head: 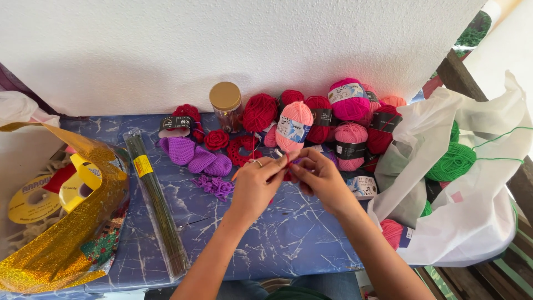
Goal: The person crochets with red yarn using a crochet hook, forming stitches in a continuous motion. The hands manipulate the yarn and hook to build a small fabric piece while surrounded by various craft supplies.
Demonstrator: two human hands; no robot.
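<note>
My left hand and my right hand meet over the blue marbled table, fingertips pinched together on red yarn and a thin crochet hook. A ring is on a left finger. Just beyond the hands lie red crocheted pieces and a red crocheted rose. How the hook is shared between the hands is hard to tell.
Skeins of red, pink and salmon yarn line the wall, beside a gold-lidded jar. Purple crocheted pieces and a packet of green stems lie left. A gold bag with ribbon rolls sits far left, a white bag of green yarn right.
</note>
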